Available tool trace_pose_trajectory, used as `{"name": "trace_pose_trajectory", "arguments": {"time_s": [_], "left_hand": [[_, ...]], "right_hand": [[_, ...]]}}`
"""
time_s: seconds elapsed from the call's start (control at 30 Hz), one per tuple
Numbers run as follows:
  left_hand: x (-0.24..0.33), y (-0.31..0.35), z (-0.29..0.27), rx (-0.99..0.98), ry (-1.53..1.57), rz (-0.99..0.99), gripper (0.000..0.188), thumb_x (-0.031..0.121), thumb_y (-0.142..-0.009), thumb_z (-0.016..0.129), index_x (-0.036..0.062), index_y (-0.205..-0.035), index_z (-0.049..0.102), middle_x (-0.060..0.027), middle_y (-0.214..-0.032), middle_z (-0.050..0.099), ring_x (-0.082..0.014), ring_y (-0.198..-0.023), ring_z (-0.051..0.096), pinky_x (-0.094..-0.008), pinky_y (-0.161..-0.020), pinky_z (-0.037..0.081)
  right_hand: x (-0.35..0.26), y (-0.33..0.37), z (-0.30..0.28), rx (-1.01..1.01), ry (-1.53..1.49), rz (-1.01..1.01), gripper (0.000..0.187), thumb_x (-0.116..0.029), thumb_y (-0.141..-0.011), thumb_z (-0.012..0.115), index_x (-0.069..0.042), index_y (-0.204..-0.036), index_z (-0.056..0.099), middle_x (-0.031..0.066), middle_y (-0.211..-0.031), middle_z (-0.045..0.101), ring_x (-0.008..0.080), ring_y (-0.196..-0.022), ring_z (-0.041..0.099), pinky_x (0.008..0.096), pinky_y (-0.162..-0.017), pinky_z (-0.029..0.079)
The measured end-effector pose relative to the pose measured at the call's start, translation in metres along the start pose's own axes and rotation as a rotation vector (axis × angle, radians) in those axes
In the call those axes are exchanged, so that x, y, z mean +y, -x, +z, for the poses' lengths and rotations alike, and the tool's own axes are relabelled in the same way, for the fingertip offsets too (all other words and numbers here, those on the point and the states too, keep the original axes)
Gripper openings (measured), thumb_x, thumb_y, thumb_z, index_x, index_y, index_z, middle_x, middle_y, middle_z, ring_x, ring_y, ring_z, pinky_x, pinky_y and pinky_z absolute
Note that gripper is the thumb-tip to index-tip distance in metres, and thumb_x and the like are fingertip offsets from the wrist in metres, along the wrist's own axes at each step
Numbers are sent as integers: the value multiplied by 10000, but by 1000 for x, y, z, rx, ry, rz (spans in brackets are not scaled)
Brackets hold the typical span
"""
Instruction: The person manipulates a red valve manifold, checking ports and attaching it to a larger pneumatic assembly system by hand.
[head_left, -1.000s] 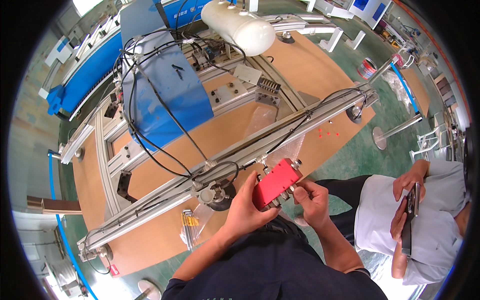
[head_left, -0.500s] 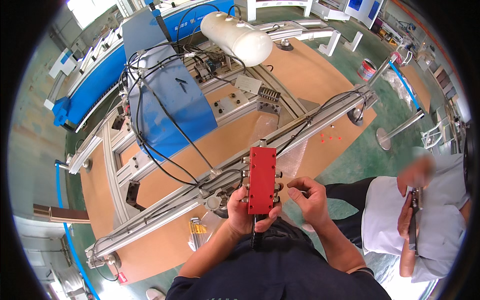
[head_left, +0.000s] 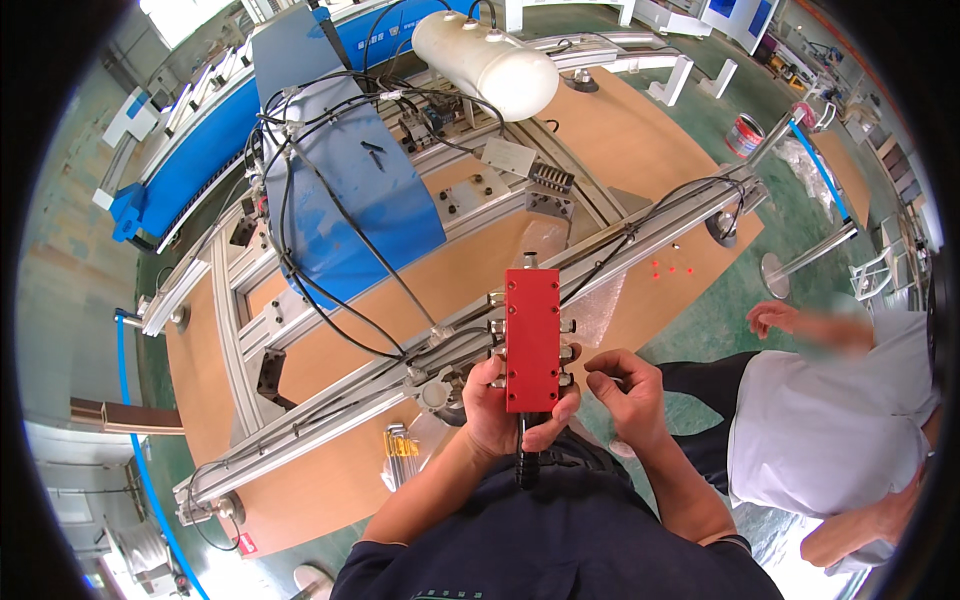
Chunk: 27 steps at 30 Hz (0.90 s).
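Note:
My left hand (head_left: pixel 492 405) grips a red rectangular metal block (head_left: pixel 533 335) from below, its fingers wrapped round the lower end. Small metal fittings (head_left: pixel 568 327) stick out along both long sides of the block, and another fitting (head_left: pixel 530 259) tops its far end. A black ribbed cable (head_left: pixel 527 468) hangs from the near end, in front of my dark shirt. Just right of the block, apart from it, is my right hand (head_left: pixel 632 402). Its fingers are curled with the thumb against them; whatever they may hold is hidden.
Ahead stands an aluminium-profile frame (head_left: pixel 330 440) with black hoses, a blue cover (head_left: pixel 360 200) and a white tank (head_left: pixel 490 65). Brown board lies beneath, bearing yellow-and-silver packaged pieces (head_left: pixel 402 450). At right, a person in a light shirt (head_left: pixel 830 420) reaches a hand (head_left: pixel 775 318) out.
The red block has moved slightly up and right in view with my left hand. The other person's hand now stretches toward me; the dark tool they held is out of sight.

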<state>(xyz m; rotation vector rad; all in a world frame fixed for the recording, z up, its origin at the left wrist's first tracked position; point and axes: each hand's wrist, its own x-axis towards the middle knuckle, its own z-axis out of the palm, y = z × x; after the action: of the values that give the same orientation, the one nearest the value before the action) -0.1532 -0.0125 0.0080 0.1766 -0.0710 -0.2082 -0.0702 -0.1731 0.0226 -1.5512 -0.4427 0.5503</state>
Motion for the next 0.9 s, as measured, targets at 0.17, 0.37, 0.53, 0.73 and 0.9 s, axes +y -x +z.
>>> {"name": "trace_pose_trajectory", "arguments": {"time_s": [0.17,0.37,0.53,0.73,0.9], "left_hand": [[-2,-1,2,-5,-9,-10,890,607,-744,568,-8,-1339,320,-208,-783,510,-160,-379,452,-231,-333,392],[-7,1,-3,-30,2,-18,840,609,-755,542,4,-1315,383,-208,-788,507,-161,-382,452,-241,-337,397],[-8,3,-6,-61,40,-43,732,557,-759,536,12,-1240,457,-224,-776,508,-190,-385,445,-264,-349,413],[-13,9,-14,-97,105,-85,741,580,-756,517,11,-1228,471,-253,-782,525,-226,-367,474,-284,-339,424],[-14,12,-16,-88,79,-81,774,616,-756,490,20,-1248,458,-264,-795,534,-262,-373,505,-298,-342,440]], "right_hand": [[-2,1,0,-4,41,-12,126,-56,-857,620,30,-948,618,33,-818,639,70,-759,575,211,-680,461],[-4,0,0,-34,-8,-48,165,-97,-870,618,30,-975,620,41,-827,645,77,-769,576,223,-691,460],[-9,-4,-1,-13,-6,-27,180,-122,-879,614,29,-979,619,34,-828,634,66,-771,556,222,-689,455],[-18,-12,5,-51,-71,-60,172,-108,-882,617,31,-982,604,30,-822,628,59,-778,552,222,-695,462],[-19,-16,11,-73,-111,-59,156,-96,-877,631,28,-963,593,31,-825,625,56,-765,554,214,-685,463]]}}
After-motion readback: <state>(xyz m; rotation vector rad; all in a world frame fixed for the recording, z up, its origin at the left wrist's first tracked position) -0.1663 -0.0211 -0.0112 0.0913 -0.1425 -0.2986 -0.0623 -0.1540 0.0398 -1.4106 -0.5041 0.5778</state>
